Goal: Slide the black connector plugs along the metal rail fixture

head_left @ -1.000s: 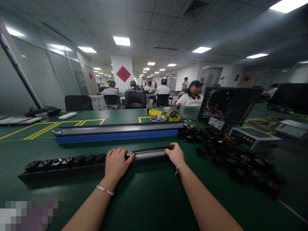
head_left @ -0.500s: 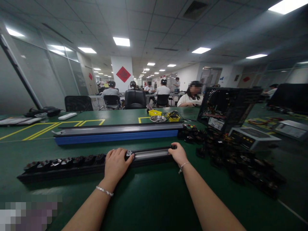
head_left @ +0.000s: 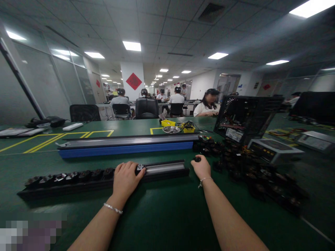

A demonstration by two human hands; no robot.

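Observation:
On the green table lies a long black rail (head_left: 167, 169) with a silvery channel. Several dark parts (head_left: 70, 177) stand in a row along its left part. My left hand (head_left: 127, 177) is wrapped over the middle of the rail, its thumb against a small black and silver part (head_left: 140, 168). Just past the rail's right end, my right hand (head_left: 201, 168) is closed on a small black part (head_left: 197, 159), mostly covered by the fingers.
Behind lies a blue rail (head_left: 125, 150) with a metal channel on top. Many black parts (head_left: 261, 177) are heaped at right, near a power supply (head_left: 274, 150) and an open computer case (head_left: 246, 118). A person (head_left: 205, 106) sits across the table (head_left: 157, 216).
My right hand has moved right, off the end of the rail, with the small black part in its fingers. My left hand has stayed on the rail.

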